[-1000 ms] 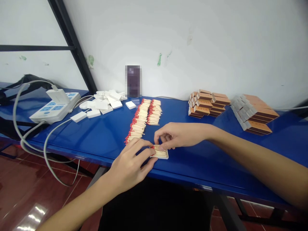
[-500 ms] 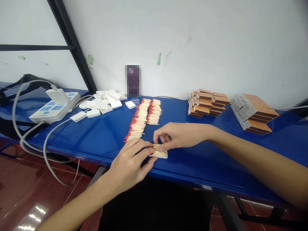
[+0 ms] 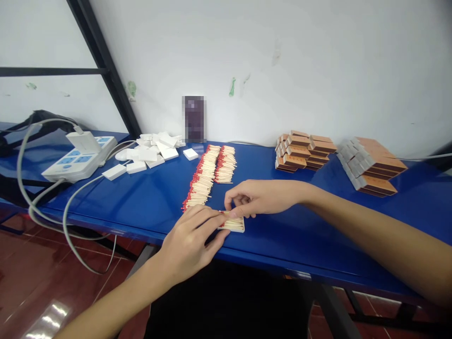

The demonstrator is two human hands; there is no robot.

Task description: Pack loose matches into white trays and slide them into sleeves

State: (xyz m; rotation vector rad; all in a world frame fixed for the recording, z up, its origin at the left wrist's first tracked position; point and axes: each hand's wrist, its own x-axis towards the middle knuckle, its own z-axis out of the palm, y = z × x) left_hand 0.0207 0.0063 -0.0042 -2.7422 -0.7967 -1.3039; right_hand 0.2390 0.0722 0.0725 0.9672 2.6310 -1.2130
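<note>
Near the front edge of the blue table lies a small white matchbox tray (image 3: pixel 236 229) filled with red-tipped matches (image 3: pixel 231 222). My left hand (image 3: pixel 192 235) grips its left end, thumb on the near side and fingertips over the match heads. From the right comes my right hand (image 3: pixel 259 197), its fingers curled at the far side of the tray and its thumb on the matches; its fingertips are partly hidden. Just beyond my hands, loose matches lie in a long row (image 3: pixel 203 181) and a shorter row (image 3: pixel 226 165), heads to the left.
White empty-looking trays (image 3: pixel 155 150) are heaped at the back left, with a single white tray (image 3: pixel 190 154) beside them. A power strip (image 3: pixel 79 157) with cables stands farther left. Matchbox sleeves (image 3: pixel 298 150) and more stacked boxes (image 3: pixel 377 165) sit at the right. A blurred dark rectangle (image 3: pixel 194 118) leans against the wall.
My right thumb has shifted slightly left and up over the matches, showing more of the tray's right end. My left hand keeps its hold, and the rest looks the same.
</note>
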